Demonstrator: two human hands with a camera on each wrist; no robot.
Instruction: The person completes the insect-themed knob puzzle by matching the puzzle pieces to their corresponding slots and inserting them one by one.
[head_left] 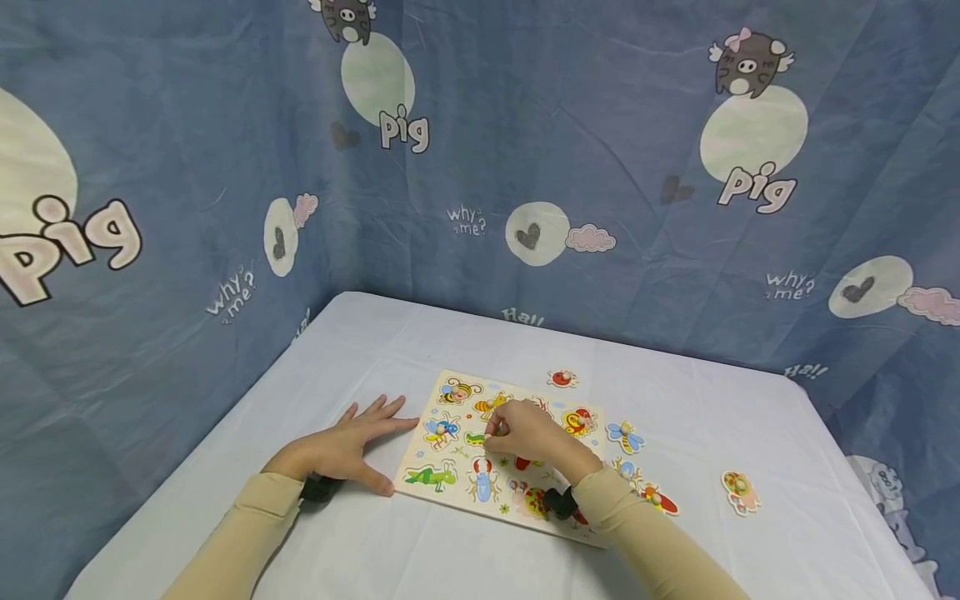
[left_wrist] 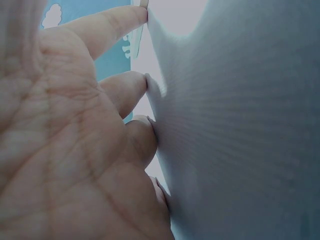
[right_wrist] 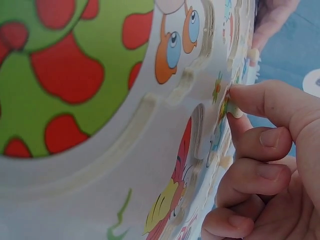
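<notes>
A wooden peg puzzle board (head_left: 461, 500) with printed insects lies on the white table. My left hand (head_left: 341, 448) rests on the table with fingers spread, its index finger and thumb touching the board's left edge. Over the board's middle, my right hand (head_left: 534, 435) pinches the small knob (right_wrist: 234, 109) of a green caterpillar piece (head_left: 474, 437) between thumb and index finger. The piece is at or close to the board; its exact seating is hidden. Several knobbed pieces, such as the bee (head_left: 459, 392) and the grasshopper (head_left: 431, 476), appear on the board.
Loose pieces lie beyond and right of the board: a red ladybird (head_left: 562, 379), a blue-winged insect (head_left: 625, 437), a red-winged insect (head_left: 660, 500) and a spotted piece (head_left: 741, 492). A blue patterned curtain (head_left: 450, 167) hangs behind the table (head_left: 360, 333).
</notes>
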